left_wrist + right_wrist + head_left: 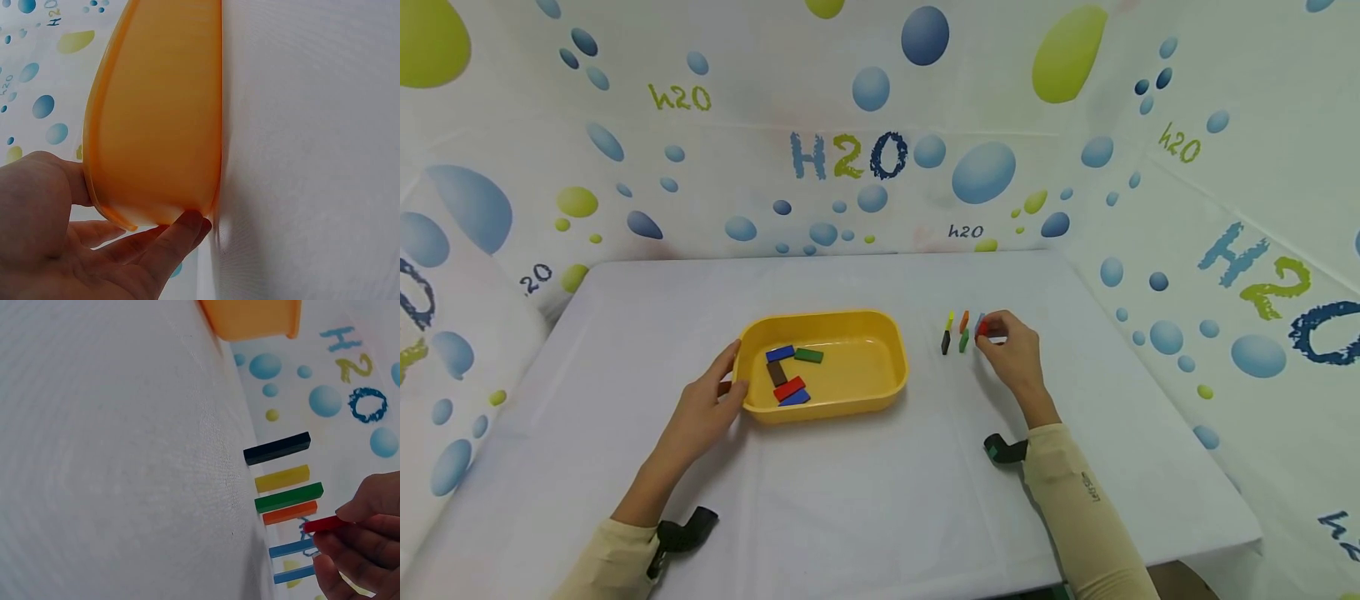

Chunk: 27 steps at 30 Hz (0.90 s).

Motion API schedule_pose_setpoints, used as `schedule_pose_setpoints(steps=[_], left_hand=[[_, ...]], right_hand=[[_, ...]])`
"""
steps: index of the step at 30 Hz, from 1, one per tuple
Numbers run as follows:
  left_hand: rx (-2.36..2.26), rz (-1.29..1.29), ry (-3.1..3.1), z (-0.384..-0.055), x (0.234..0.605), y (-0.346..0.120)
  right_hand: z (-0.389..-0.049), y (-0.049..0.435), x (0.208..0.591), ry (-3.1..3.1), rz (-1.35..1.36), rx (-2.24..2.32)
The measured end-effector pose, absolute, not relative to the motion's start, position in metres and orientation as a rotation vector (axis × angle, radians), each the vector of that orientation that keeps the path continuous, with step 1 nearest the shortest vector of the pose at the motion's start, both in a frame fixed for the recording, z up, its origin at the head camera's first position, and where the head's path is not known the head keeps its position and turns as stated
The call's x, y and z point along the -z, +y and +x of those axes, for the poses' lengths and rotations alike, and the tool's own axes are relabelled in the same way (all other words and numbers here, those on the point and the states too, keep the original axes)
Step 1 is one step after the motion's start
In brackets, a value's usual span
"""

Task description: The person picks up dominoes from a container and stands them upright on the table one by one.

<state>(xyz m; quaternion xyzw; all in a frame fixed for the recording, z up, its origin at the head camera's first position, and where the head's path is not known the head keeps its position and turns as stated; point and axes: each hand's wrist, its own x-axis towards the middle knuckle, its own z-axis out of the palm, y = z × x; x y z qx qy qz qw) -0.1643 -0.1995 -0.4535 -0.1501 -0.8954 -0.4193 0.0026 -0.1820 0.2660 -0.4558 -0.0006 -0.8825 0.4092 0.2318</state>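
Observation:
My left hand (706, 410) grips the left end of a yellow plastic tray (895, 385), the thumb at its rim and fingers against its outer side. Between the thumb and fingers of my right hand (1017, 354) is a small red block (325, 524); its lower end appears off the table. Beside that hand, slim blocks stand upright in two short rows: black (277, 449), yellow (282, 479), green (289, 497), orange (290, 513) and two light blue blocks (291, 548). My fingers partly hide the light blue ones.
Inside the tray's left half lie several flat blocks, among them a green block (808, 356), a brown block (777, 373) and a red block (789, 388). A white cloth (850, 500) covers the table. Patterned white sheets (737, 167) hang behind and at both sides.

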Motion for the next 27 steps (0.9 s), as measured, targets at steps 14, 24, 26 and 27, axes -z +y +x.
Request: schedule_pose_setpoints(steps=[14, 24, 26, 27], left_hand=[[1.305, -0.500, -2.785, -0.1635, 0.4528, -0.2004], [1.300, -0.512, -2.785, -0.1631, 0.4524, -0.2009], [1.297, -0.512, -2.785, -0.1632, 0.4526, -0.2011], [1.298, -0.513, -2.785, -0.1633, 0.4528, -0.2011]], right_hand=[[-0.1849, 0.2655, 0.4594, -2.481, -0.016, -1.103], [-0.1874, 0.2669, 0.4644, -2.509, -0.033, -1.093], [-0.1875, 0.2671, 0.4653, -2.514, -0.032, -1.092], [-0.1877, 0.2670, 0.4654, -2.515, -0.033, -1.094]])
